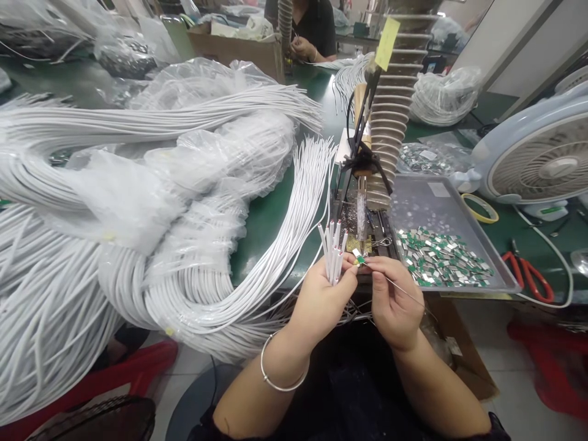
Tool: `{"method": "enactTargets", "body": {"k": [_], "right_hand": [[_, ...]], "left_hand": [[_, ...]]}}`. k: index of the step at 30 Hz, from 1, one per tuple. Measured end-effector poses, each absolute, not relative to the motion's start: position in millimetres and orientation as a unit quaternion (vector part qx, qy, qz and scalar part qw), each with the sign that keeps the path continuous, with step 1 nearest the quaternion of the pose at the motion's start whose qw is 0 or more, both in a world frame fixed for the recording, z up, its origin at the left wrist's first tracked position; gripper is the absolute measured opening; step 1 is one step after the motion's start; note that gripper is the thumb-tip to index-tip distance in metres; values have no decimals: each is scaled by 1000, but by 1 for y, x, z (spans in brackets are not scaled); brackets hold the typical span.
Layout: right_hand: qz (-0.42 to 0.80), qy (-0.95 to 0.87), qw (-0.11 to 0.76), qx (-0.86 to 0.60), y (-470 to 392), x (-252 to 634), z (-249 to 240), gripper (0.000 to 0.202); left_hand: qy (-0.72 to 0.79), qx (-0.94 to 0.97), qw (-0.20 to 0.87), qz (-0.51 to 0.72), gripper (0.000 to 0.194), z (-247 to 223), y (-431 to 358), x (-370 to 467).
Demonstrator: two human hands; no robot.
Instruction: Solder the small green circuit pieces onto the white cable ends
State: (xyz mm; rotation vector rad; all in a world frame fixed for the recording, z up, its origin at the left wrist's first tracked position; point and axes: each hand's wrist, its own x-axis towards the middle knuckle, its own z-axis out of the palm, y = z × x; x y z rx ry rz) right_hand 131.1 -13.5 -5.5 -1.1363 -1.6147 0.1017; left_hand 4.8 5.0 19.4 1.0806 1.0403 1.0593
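My left hand (pixel 316 303) is closed around a bunch of white cables (pixel 332 254), their stripped ends with reddish tips pointing up. At its fingertips is a small green and silver connector board (pixel 358 258), right under the tip of an upright soldering iron (pixel 361 211). Between the thumb and fingers of my right hand (pixel 397 301) runs a thin wire (pixel 407 290) that looks like solder. Its near end reaches the board, and the rest trails off to the right. My fingers partly hide the joint between board and cable.
Right of the iron lies a grey tray (pixel 416 193) with many connector boards (pixel 443 257). Red-handled scissors (pixel 528 275), yellow tape (pixel 480 208) and a fan (pixel 546 147) stand beyond. Large cable bundles (pixel 184 269) cover the left. A ribbed duct (pixel 390 110) rises behind; a person (pixel 316 30) sits opposite.
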Motion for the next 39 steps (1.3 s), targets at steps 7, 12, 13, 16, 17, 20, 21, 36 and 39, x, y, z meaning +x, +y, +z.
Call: {"method": "enactTargets", "body": {"k": [7, 12, 13, 16, 17, 20, 21, 36, 39], "right_hand": [[61, -694, 531, -482, -20, 133, -7, 21], [83, -705, 514, -482, -34, 142, -11, 21], [88, -700, 516, -486, -38, 144, -12, 21], [120, -654, 561, -493, -48, 150, -16, 20], [145, -625, 588, -493, -51, 152, -17, 18], [283, -522, 647, -479, -55, 157, -17, 14], [338, -491, 651, -470, -56, 159, -16, 15], [91, -574, 549, -600, -47, 191, 5, 13], [-34, -639, 435, -634, -29, 204, 11, 12]], "left_hand": [[392, 522, 651, 388, 22, 9, -9, -2], [429, 492, 657, 376, 34, 1, -16, -5], [444, 484, 651, 381, 35, -1, -16, -6], [466, 475, 635, 392, 35, -8, -17, -8], [466, 465, 642, 393, 35, -11, -16, -9], [437, 412, 702, 383, 35, -19, -16, -9], [418, 395, 724, 381, 34, -21, -16, -9], [193, 315, 844, 389, 18, -44, -13, -17], [222, 327, 836, 381, 23, -43, -14, -17]]}}
